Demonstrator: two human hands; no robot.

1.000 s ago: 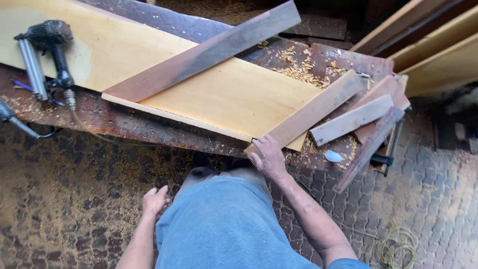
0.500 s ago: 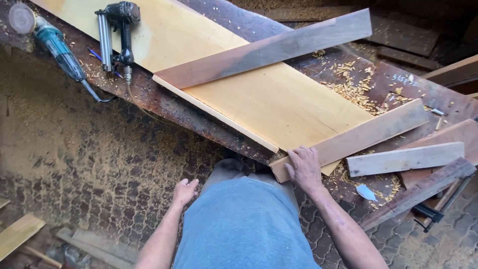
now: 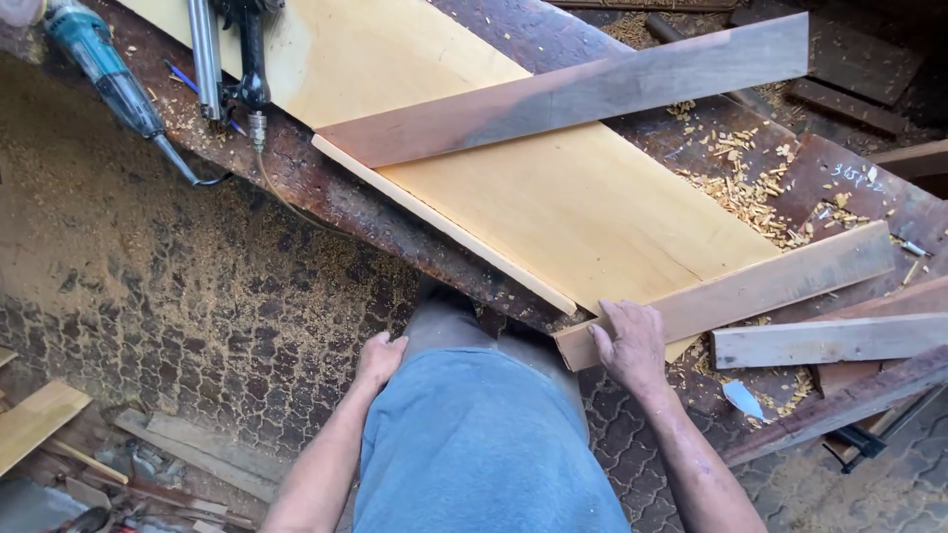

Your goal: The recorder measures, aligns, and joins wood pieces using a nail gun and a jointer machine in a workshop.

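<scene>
My right hand [image 3: 629, 344] rests palm down on the near end of a brown wooden strip [image 3: 750, 290] that lies across the corner of a wide pale yellow board [image 3: 513, 188] on the workbench. My left hand [image 3: 379, 357] hangs below the bench edge beside my thigh, fingers loosely curled, holding nothing. A longer dark wooden plank [image 3: 583, 91] lies diagonally across the yellow board, further from me.
A teal power tool [image 3: 97, 61] and a black nail gun [image 3: 232, 54] lie at the bench's left end. Shorter wood strips [image 3: 825, 341] and shavings [image 3: 750, 188] sit at the right. Sawdust covers the paved floor; offcuts [image 3: 39, 419] lie at lower left.
The view has swung to the left and down, so the bench sits higher in frame. My right hand stays on the strip's end; my left hand stays by my thigh.
</scene>
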